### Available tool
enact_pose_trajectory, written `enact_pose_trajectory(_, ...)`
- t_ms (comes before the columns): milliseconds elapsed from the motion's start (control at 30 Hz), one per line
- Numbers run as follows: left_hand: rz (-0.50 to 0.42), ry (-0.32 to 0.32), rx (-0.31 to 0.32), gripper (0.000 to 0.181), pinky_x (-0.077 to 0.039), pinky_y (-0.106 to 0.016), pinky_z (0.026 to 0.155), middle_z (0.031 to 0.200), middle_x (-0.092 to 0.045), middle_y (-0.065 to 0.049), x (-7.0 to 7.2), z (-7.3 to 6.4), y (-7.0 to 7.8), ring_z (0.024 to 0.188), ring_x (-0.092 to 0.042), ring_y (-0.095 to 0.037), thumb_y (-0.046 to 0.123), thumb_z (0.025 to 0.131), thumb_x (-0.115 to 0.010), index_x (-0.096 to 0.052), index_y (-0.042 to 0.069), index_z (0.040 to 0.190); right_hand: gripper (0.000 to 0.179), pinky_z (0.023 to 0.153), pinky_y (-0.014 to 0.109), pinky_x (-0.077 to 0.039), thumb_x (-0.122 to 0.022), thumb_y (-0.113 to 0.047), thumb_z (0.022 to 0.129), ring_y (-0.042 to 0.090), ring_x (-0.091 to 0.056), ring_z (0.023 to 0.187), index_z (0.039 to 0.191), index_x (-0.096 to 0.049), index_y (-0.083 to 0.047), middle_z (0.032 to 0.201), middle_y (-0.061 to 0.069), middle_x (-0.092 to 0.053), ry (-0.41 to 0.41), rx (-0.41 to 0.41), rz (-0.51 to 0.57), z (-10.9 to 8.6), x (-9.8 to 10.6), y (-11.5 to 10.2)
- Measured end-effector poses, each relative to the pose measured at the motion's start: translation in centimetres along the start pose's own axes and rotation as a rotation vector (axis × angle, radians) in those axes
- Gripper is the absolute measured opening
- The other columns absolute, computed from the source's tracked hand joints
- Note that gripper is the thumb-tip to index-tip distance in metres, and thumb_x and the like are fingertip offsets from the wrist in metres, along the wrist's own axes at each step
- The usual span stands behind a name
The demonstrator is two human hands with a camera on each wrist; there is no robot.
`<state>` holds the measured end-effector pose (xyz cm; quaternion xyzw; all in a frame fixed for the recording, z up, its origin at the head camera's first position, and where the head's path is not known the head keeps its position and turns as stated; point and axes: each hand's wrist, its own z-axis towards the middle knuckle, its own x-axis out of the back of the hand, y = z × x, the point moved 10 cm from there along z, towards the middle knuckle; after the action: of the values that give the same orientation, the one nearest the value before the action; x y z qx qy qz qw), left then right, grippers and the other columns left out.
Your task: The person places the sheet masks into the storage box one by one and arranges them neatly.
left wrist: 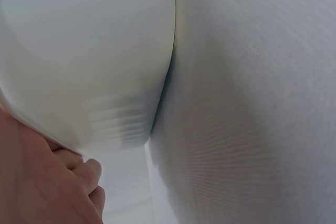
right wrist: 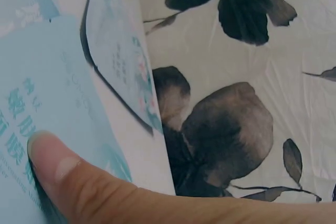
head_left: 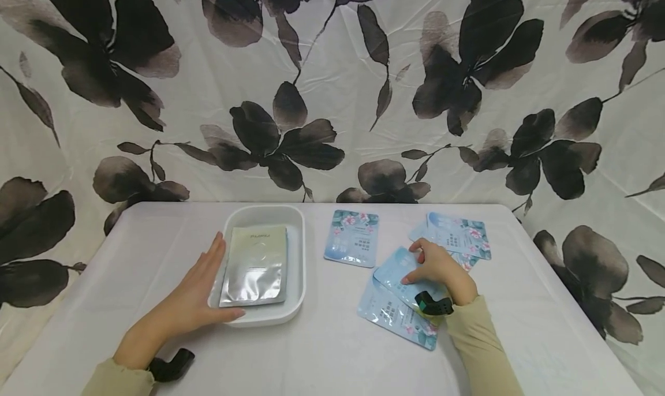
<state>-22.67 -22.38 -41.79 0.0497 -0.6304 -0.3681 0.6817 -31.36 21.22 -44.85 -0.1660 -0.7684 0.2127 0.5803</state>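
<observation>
My left hand lies against the left side of a white plastic tray, fingers stretched along its rim and thumb across the near corner. Its outer wall fills much of the left wrist view, with the fingers at the rim. Inside the tray lies a silver and pale-green sachet. To the right, my right hand pinches a light-blue face mask sachet. The thumb presses on its printed face. Another blue floral sachet lies partly under it.
One blue floral sachet lies alone right of the tray. Several more overlap in a pile at the back right, beyond the right hand. The white table ends at a floral cloth backdrop.
</observation>
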Motion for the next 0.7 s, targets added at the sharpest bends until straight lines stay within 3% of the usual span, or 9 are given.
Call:
enact_pose_trajectory(200,0.008,-0.004,0.004,0.132,0.006,-0.026,0.12,0.165,0.007,-0.017,-0.1,0.07,-0.11,0.15,-0.002,-0.038,0.051,0.073,-0.084,0.004,0.002,0.158,0.066,0.084,0.047,-0.047,-0.094,-0.032,0.064,0.033,-0.05,0.099,0.111,-0.058,-0.002,0.11,0.017,-0.053,0.019,-0.044,-0.055,-0.3,0.1,0.1)
enact_pose_trajectory(433,0.004,-0.016,0.023,0.131,0.003,-0.035,0.122,0.166,0.008,-0.014,-0.04,0.04,-0.29,0.15,-0.002,-0.039,0.052,0.074,-0.083,0.004,0.003,0.158,0.072,0.085,0.049,-0.049,-0.094,-0.028,0.064,0.035,-0.055,0.099,0.116,-0.055,0.003,0.114,0.023,-0.056,0.023,-0.118,-0.044,-0.82,0.36,-0.42)
enact_pose_trajectory(700,0.007,0.001,-0.001,0.13,0.006,-0.025,0.12,0.165,0.007,-0.016,0.16,-0.23,-0.09,0.151,-0.001,-0.038,0.05,0.074,-0.083,0.004,0.001,0.158,0.068,0.085,0.048,-0.05,-0.093,-0.025,0.066,0.033,-0.057,0.096,0.115,-0.056,0.005,0.111,0.022,-0.059,0.008,-0.088,0.002,-0.34,-0.24,-0.24)
